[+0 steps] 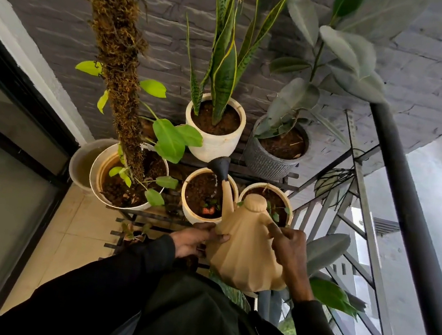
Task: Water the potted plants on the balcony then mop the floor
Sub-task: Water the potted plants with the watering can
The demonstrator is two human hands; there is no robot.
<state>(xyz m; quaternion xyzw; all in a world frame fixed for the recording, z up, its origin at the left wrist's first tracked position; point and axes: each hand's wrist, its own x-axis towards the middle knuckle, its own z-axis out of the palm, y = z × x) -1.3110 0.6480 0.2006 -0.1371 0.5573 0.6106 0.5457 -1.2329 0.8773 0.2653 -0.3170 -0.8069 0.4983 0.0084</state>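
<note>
Crowding the tilted watering can (246,250), held in both hands' closed grip, plant pots (213,128) ring the watered pot (191,213).

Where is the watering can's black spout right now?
In the head view, just right of centre, the black spout hangs over the small middle pot on the front row, below the white snake plant pot.

Pots crowd rack (241,169); moss pole (120,73) blocks left, railing (403,202) right (open floor (69,232) lower left).
</note>
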